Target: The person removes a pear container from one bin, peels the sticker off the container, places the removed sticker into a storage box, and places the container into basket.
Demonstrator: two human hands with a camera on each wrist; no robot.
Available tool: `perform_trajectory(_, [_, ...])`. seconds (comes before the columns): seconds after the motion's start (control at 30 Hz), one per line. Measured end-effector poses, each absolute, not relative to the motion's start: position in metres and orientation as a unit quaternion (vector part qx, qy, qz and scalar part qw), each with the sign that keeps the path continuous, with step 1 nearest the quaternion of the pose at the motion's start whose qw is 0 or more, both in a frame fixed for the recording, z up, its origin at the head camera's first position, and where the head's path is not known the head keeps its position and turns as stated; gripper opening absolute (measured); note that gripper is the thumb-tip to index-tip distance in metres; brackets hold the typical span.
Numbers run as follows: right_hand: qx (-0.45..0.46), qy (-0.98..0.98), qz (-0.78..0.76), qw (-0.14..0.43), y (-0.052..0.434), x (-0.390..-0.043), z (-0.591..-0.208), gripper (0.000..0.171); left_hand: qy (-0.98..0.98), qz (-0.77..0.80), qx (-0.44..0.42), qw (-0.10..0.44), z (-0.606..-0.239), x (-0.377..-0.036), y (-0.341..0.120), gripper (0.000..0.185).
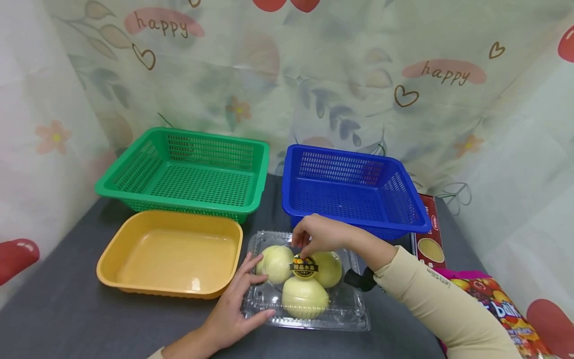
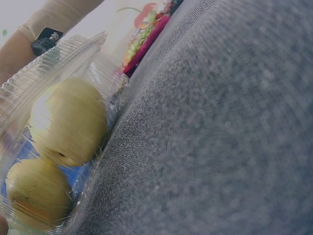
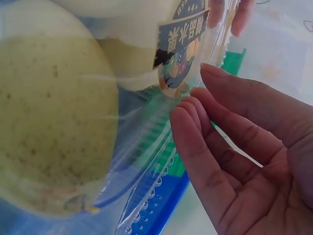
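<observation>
A clear plastic clamshell box lies in the front middle of the table, its lid down over three pale yellow-green pears. On the lid is a dark round fruit sticker with a banner of characters. My left hand rests against the box's left side, fingers spread and thumb along the front edge. Over the lid my right hand bends down, its fingertips at the sticker's edge. The right wrist view shows thumb and fingers loosely bent and apart beside the sticker. Speckled pears show through the plastic in the left wrist view.
A green basket and a blue basket stand at the back. A yellow tub sits left of the box. At right are a red box and a colourful bag. Printed cloth hangs behind.
</observation>
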State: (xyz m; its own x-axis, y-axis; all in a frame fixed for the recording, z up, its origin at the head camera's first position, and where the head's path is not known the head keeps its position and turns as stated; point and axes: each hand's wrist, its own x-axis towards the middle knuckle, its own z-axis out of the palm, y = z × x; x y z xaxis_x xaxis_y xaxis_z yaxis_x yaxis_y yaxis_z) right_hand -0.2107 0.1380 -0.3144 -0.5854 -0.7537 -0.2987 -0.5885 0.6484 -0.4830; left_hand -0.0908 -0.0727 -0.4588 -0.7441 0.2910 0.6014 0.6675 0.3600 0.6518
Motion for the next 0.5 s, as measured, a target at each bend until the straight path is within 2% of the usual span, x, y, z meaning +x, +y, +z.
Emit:
perform_trajectory(0.27, [-0.391, 0.868, -0.176, 0.251, 0.1361, -0.2093, -0.3171, 0.008, -0.803, -0.481, -0.296, 0.191, -0.4594, -0.0914, -0.0724, 0.047])
perform_trajectory(0.5, [-0.37, 0.875, -0.168, 0.262, 0.1364, -0.209, -0.3169, 0.01, -0.808, -0.475, -0.292, 0.187, -0.459, -0.0909, -0.0729, 0.047])
